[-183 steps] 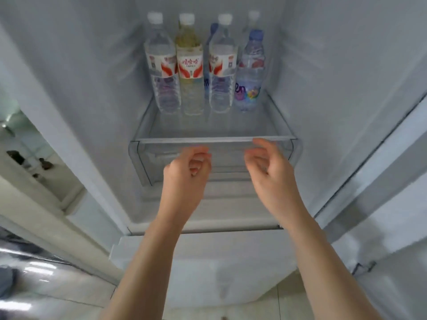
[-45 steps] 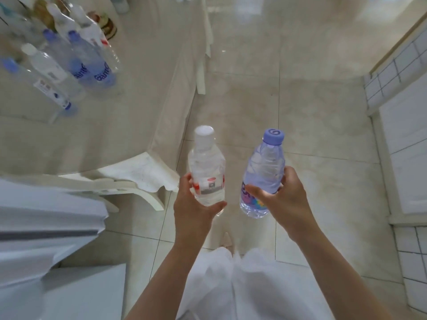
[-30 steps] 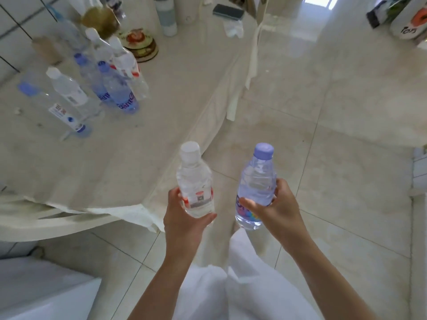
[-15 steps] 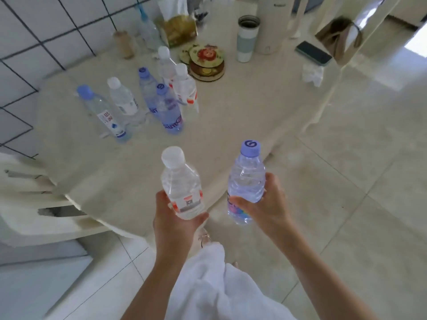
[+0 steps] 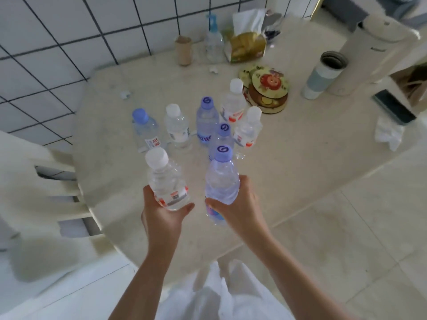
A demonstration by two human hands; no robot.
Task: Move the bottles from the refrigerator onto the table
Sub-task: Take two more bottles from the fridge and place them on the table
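White-tiled wall with dark grout behind; cream table below you, pale tiled floor to the right, a white slatted chair at the table's left edge.

Your left hand grips a white-capped bottle low on its body: thumb on the right side near the base, fingers wrapped round the left, red-and-white label just above the grip. Bottle upright, tilted slightly left, held above the table's near part.

Your right hand grips a purple-capped bottle around its lower half: thumb across the front, fingers behind; the coloured label shows below the thumb. Bottle upright, just beside the other one, not touching it.

Already standing on the table, beyond both hands, a cluster of six bottles: a blue-capped bottle leftmost, a white-capped one beside it, two purple-capped ones in the middle, two with red labels at right.

Farther back: a round floral tin, a grey-banded tumbler, a white kettle, a tissue pack, a dark phone, a crumpled tissue.
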